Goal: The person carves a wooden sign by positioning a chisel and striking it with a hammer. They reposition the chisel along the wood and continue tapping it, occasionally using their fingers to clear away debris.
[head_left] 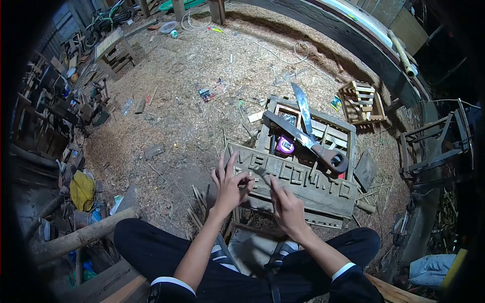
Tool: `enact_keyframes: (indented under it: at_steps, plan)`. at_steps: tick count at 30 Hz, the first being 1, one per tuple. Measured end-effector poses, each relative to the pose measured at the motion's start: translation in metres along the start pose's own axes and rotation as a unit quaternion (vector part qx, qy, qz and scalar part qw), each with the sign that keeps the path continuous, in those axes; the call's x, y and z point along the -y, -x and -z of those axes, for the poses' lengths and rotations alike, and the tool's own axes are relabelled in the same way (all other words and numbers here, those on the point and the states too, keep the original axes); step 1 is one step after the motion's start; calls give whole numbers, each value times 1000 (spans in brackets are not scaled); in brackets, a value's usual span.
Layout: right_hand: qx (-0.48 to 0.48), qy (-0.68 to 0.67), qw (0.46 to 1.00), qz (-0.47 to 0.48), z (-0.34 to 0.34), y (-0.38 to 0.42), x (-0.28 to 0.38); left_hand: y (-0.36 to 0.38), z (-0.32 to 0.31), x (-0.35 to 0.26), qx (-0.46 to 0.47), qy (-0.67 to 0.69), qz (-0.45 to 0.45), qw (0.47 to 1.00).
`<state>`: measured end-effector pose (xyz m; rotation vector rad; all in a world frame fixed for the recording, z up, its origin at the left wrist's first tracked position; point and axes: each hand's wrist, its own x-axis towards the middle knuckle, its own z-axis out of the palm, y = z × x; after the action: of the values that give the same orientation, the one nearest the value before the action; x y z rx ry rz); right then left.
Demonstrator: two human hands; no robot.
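My left hand [231, 186] has its thumb and index finger pinched together, the other fingers raised. A small pale piece seems to show at that pinch, too small to name. My right hand [289, 206] is closed on a small, dark, blade-like tool [260, 172], whose tip points toward my left fingertips. Both hands are over the left part of a wooden box [323, 188] with raised letters on its sloping front panel. On its open top lie a handsaw [290, 129], a machete-like blade [301, 103] and a purple tape measure [285, 145].
A slatted wooden crate [361, 103] and a wooden frame [435, 139] stand to the right. Wood shavings [166, 108] cover the ground. A bamboo pole [91, 233] lies at my left knee, near a yellow bag [82, 191]. A thick beam [353, 43] crosses the upper right.
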<state>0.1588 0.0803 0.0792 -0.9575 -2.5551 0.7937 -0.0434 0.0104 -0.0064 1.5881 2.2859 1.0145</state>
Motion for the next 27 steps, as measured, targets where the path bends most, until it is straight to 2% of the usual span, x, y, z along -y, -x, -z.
enact_keyframes:
  at_steps: [2, 3, 6, 8, 10, 11, 12, 14, 15, 18, 19, 22, 23, 24, 26, 27]
  plan:
    - [-65, -45, 997, -17, 2, -1, 7, 0, 0, -1, -1, 9, -1, 1000]
    - [-15, 3, 999, -28, -1, -1, 2, -2, 1, -2, 25, 2, 18, 1000]
    - [26, 11, 999, -40, 1, 0, 0, -3, 5, -4, 27, 1, 17, 999]
    - [-4, -11, 1000, -27, 1, -1, 4, 0, 2, -2, 3, 7, 5, 1000]
    - [-83, -67, 994, -11, -3, 1, 3, 0, 1, -2, 2, 11, 4, 1000]
    - [-44, -26, 999, -1, -4, 3, -2, -1, 1, -3, 11, 4, 11, 1000]
    - [-45, -26, 999, -1, -3, 3, -3, -2, 1, -4, 11, 4, 10, 1000]
    - [16, 9, 999, -31, -4, 0, -5, -3, 4, -4, 29, 0, 22, 999]
    - [-22, 0, 1000, -12, -1, 0, -2, -2, 2, -4, 1, 0, 2, 1000]
    - [-66, -26, 997, -6, -1, 1, 2, 0, 0, -2, -8, 7, -2, 1000]
    - [-24, 13, 1000, -5, -5, 2, -5, -1, 1, -3, 13, -2, 11, 1000]
    - [22, 27, 999, -19, -1, 0, -4, -2, 6, -4, 37, 4, 26, 999]
    - [-10, 9, 1000, -11, 0, 1, -2, 0, -1, -1, 8, 12, 17, 1000]
    - [-7, 8, 1000, -11, -1, 1, -1, 1, 0, -1, 8, 12, 20, 1000]
    - [-68, -26, 997, 6, -3, 2, 1, -1, 2, -3, 1, 8, 0, 1000]
    - [-69, -26, 997, 6, -2, 2, 1, -2, 3, -2, 31, -7, 19, 999]
